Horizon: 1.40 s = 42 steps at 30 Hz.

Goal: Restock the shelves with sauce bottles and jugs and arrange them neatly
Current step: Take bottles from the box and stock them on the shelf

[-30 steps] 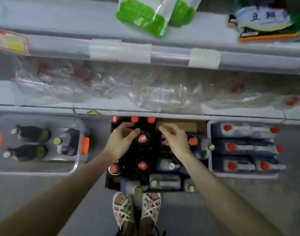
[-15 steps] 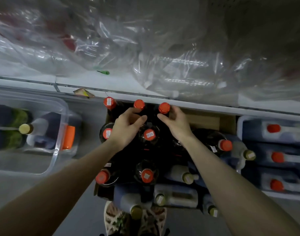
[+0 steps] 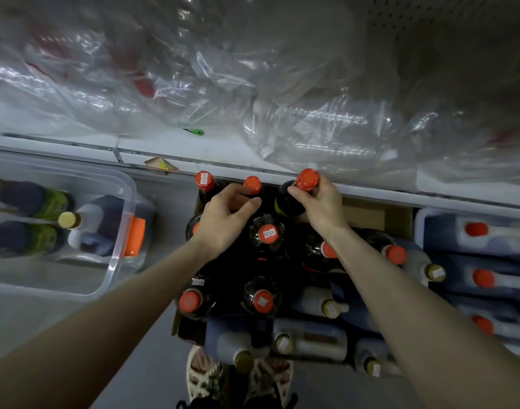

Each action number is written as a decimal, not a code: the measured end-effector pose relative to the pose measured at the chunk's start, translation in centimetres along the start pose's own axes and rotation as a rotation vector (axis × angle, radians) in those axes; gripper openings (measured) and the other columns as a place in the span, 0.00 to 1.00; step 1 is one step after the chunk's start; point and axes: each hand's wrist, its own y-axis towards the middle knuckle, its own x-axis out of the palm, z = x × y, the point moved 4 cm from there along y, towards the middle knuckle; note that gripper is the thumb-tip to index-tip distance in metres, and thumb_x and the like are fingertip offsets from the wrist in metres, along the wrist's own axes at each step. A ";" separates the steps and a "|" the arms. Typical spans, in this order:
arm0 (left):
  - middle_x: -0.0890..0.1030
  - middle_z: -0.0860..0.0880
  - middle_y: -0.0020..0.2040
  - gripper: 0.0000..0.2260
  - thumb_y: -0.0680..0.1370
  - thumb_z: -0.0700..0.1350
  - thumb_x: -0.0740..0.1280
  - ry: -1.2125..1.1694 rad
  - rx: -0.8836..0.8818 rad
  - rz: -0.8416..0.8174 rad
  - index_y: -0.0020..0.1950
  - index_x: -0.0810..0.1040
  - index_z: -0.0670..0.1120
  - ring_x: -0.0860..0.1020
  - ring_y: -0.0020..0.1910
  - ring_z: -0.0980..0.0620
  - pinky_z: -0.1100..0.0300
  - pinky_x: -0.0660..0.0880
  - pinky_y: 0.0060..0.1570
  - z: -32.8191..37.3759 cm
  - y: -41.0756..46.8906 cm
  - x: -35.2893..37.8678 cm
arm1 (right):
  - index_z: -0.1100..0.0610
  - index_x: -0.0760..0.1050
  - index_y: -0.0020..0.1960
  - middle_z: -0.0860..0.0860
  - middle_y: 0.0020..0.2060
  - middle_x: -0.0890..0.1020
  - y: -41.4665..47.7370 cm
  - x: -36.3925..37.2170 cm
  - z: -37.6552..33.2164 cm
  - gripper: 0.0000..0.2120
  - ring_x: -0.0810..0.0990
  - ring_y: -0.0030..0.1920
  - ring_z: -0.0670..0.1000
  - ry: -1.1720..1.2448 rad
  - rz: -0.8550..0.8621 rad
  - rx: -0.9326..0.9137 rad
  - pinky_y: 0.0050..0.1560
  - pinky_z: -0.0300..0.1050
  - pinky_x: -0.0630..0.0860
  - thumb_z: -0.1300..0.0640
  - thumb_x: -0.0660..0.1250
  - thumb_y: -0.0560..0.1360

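At the left edge of the floor stands a clear plastic bin with an orange latch on its right wall; dark bottles with green labels lie inside it, and a yellow-capped bottle lies beside them. Right of the bin, against the foot of the shelf, a cardboard box holds dark sauce bottles with red caps standing upright in rows. The back-left bottle stands in the box's far left corner, untouched. The left hand reaches to the box's back edge, fingers and thumb curled close around the neck of the back-middle bottle just under its cap. Just beside it, the right hand grips the neck of the back-right bottle, fingers wrapped tight below the red cap, which sits against the shelf's front edge in this view. Toward the box's near edge lie pale jugs with gold caps, on their sides. Past the box's right edge, a white crate holds jugs with red caps, laid flat in a column. Crumpled clear plastic wrap covers the shelf above. The person's sandalled feet show at the box's near edge.
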 end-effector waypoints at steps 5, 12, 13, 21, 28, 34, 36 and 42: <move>0.82 0.51 0.49 0.10 0.77 0.49 0.68 -0.028 0.015 -0.027 0.57 0.78 0.48 0.80 0.51 0.55 0.64 0.74 0.53 5.2 -3.8 -1.4 | 0.48 0.73 0.47 0.49 0.45 0.81 -3.4 -3.9 -6.1 0.09 0.80 0.50 0.51 0.030 0.022 -0.044 0.57 0.44 0.75 0.56 0.73 0.74; 0.81 0.49 0.48 0.09 0.77 0.48 0.68 -0.052 0.100 -0.064 0.57 0.76 0.49 0.79 0.49 0.55 0.68 0.73 0.46 18.4 -11.7 -4.9 | 0.50 0.75 0.43 0.46 0.39 0.80 -11.1 -11.9 -21.2 0.07 0.79 0.43 0.43 0.071 0.042 -0.153 0.53 0.40 0.75 0.57 0.73 0.73; 0.81 0.50 0.48 0.09 0.77 0.48 0.68 -0.045 0.130 -0.063 0.57 0.76 0.50 0.79 0.49 0.54 0.64 0.74 0.48 21.1 -13.2 -5.6 | 0.50 0.75 0.42 0.45 0.38 0.79 -12.5 -13.4 -24.1 0.08 0.77 0.40 0.40 0.084 0.053 -0.177 0.50 0.38 0.74 0.58 0.73 0.73; 0.77 0.49 0.56 0.23 0.72 0.50 0.75 -0.055 0.342 -0.123 0.63 0.72 0.50 0.77 0.53 0.54 0.66 0.73 0.48 41.6 -24.1 -11.0 | 0.54 0.77 0.41 0.45 0.33 0.79 -23.5 -24.5 -47.7 0.07 0.75 0.35 0.39 -0.016 0.128 -0.452 0.42 0.39 0.73 0.53 0.74 0.71; 0.74 0.52 0.62 0.36 0.66 0.51 0.79 -0.028 0.579 -0.099 0.69 0.66 0.49 0.73 0.61 0.54 0.58 0.72 0.58 57.6 -32.6 -17.6 | 0.60 0.76 0.38 0.61 0.36 0.80 -32.1 -31.6 -67.1 0.25 0.81 0.41 0.62 -0.068 0.235 -0.721 0.43 0.63 0.79 0.37 0.72 0.64; 0.77 0.58 0.57 0.31 0.66 0.46 0.79 -0.011 0.791 0.014 0.64 0.67 0.53 0.76 0.54 0.61 0.63 0.75 0.51 67.8 -39.1 -22.5 | 0.61 0.79 0.38 0.52 0.31 0.80 -40.3 -35.6 -80.6 0.18 0.79 0.34 0.52 -0.064 0.267 -0.948 0.42 0.53 0.79 0.44 0.74 0.69; 0.79 0.55 0.56 0.31 0.65 0.47 0.80 -0.008 0.849 0.109 0.63 0.69 0.51 0.78 0.54 0.58 0.58 0.76 0.54 70.2 -41.1 -24.6 | 0.65 0.79 0.40 0.56 0.32 0.80 -42.8 -36.4 -84.2 0.21 0.81 0.36 0.57 -0.056 0.269 -1.023 0.43 0.56 0.81 0.45 0.74 0.69; 0.80 0.52 0.54 0.29 0.63 0.47 0.80 -0.031 0.955 0.297 0.61 0.73 0.48 0.78 0.53 0.56 0.60 0.75 0.51 75.7 -45.6 -29.4 | 0.58 0.80 0.38 0.52 0.35 0.84 -47.7 -37.2 -91.2 0.15 0.84 0.41 0.52 -0.085 0.221 -1.164 0.46 0.59 0.81 0.46 0.75 0.69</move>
